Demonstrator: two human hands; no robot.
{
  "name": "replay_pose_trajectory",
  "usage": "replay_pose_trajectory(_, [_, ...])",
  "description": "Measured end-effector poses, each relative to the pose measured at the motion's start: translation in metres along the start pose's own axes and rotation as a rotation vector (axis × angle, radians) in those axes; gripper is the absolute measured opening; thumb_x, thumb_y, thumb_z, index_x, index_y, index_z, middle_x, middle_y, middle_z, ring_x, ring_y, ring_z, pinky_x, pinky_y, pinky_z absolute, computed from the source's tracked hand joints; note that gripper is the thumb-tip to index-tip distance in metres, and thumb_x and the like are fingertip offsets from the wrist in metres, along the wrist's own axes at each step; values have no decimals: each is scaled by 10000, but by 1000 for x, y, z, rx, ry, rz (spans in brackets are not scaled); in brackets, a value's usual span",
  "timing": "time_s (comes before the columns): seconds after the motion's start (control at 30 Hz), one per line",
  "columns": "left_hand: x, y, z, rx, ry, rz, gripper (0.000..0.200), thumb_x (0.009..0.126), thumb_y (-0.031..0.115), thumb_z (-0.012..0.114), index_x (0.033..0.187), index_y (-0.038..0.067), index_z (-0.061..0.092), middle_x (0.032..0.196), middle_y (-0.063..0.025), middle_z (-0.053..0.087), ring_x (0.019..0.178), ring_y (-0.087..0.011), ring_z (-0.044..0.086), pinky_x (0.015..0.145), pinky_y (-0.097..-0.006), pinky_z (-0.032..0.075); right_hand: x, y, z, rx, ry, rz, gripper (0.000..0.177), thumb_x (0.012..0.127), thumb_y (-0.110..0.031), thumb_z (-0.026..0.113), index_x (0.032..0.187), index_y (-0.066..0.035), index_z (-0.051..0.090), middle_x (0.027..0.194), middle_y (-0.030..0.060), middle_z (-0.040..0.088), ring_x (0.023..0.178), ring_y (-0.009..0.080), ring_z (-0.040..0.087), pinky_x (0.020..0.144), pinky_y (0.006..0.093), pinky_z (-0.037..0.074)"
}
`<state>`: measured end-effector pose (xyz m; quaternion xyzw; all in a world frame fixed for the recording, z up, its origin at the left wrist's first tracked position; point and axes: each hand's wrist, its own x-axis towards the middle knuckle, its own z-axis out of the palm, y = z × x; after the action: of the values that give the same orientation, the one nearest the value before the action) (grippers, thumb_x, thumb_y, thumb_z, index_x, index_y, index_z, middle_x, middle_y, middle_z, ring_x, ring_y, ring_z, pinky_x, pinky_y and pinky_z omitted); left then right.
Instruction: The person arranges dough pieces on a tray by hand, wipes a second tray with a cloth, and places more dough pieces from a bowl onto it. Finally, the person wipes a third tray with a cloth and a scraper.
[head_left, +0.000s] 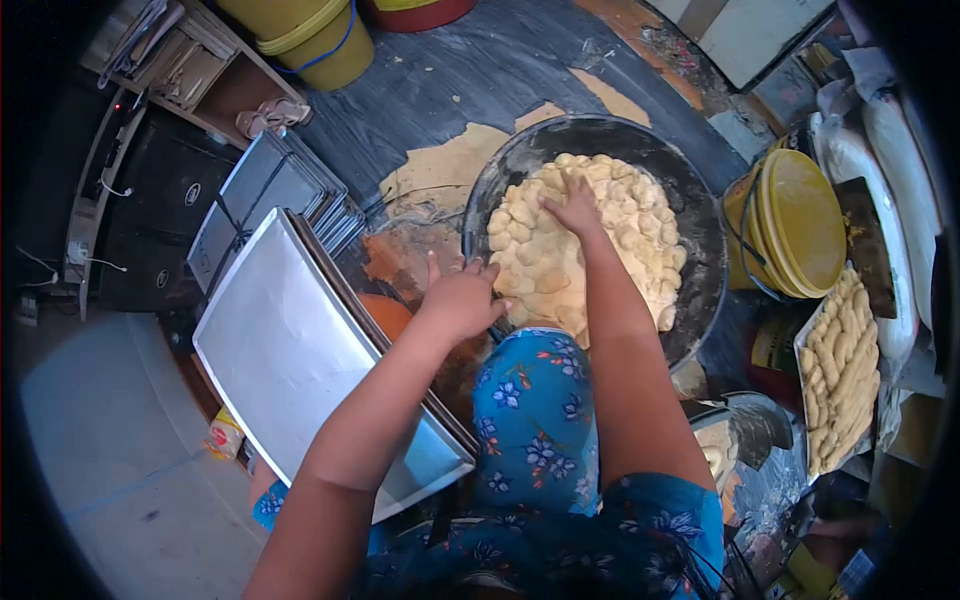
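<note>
A wide black basin (695,185) on the floor holds a thick layer of pale dough pieces (630,240), lumpy and packed together. My right hand (577,208) lies on the dough near its far side, fingers stretched out and pressing its surface. At the basin's near left rim rests my left hand (465,300), its fingers spread and some reaching over the edge. Neither hand grips anything that I can see. Toward the middle and left of the dough the surface looks flatter than at the right.
A stack of metal trays (280,330) leans left of my knee, with tied trays (270,190) behind it. Yellow buckets stand at the back (320,45) and right (800,225). On the right, a tray (812,470) bears dough rolls (840,370). Floury scraps lie on the floor.
</note>
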<state>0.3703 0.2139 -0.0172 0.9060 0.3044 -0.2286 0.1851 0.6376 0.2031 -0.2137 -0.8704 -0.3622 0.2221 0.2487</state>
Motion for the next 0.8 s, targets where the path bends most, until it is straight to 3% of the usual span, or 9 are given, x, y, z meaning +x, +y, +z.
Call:
replay_pose_trajectory(0.1, [-12,-9,4,-29,38,-2,674,906,495,544,1433,92,428,1459,-173,440,1389,-405,339,1127,-664,80,-20,-76,19,-475,-219,55,921,691,-663,698,1480,-317,372,1567,198,209,1434,432,191,1029,738,220])
replay_pose_trajectory(0.13, [-14,-12,3,-31,25,-10,674,907,493,543,1428,80,430,1444,-186,453,1384,-414,343,1123,-666,89,-20,-76,29,-450,-201,18,897,689,-632,721,1460,-296,410,1548,200,247,1399,461,248,1055,703,229])
replay_pose_trajectory(0.23, [-17,-18,5,-79,42,-18,676,906,488,545,1427,72,430,1429,-189,468,1368,-415,369,1117,-674,95,-34,-47,24,-459,-421,-319,869,679,-569,758,1432,-260,454,1508,191,313,1360,464,312,1071,612,300])
replay_pose_trajectory(0.27, [-17,-18,4,-91,37,-22,674,905,484,547,1425,71,430,1425,-185,473,1363,-410,377,1116,-676,96,-40,-32,16,-349,-509,-487,745,682,-497,769,1300,-136,564,1368,204,415,1250,431,427,1029,483,400])
replay_pose_trajectory(0.37, [-17,-16,5,-108,38,-22,665,903,471,553,1418,67,434,1411,-174,489,1347,-396,405,1112,-682,101,-51,2,-3,-148,-916,-618,660,698,-409,775,1261,-119,589,1303,189,471,1219,388,473,998,434,431])
replay_pose_trajectory(0.47, [-18,-17,9,-97,56,-21,651,901,462,557,1406,68,446,1394,-170,507,1327,-382,432,1108,-687,115,-23,2,-6,-122,-630,-467,598,713,-406,766,1221,-125,621,1290,192,489,1163,354,537,986,410,443])
replay_pose_trajectory(0.57, [-14,-21,12,-103,16,-50,635,900,460,560,1393,71,463,1382,-170,517,1313,-372,449,1106,-689,128,-7,-28,15,-150,38,-380,597,716,-458,733,1199,-123,626,1303,191,531,1265,344,463,1042,454,371])
replay_pose_trajectory(0.67, [-11,-26,8,-113,-29,-116,614,902,458,560,1382,83,480,1353,-172,536,1293,-357,468,1107,-682,134,-11,-38,90,-319,165,-238,636,704,-476,738,1206,-107,611,1344,180,486,1280,329,428,1011,466,382])
replay_pose_trajectory(0.8, [-13,-28,8,-115,-48,-169,589,904,450,560,1371,97,494,1292,-175,574,1254,-334,507,1107,-670,140,-21,-62,50,-238,-505,-467,545,667,-407,767,1083,-72,656,1289,184,538,1198,338,500,954,435,428])
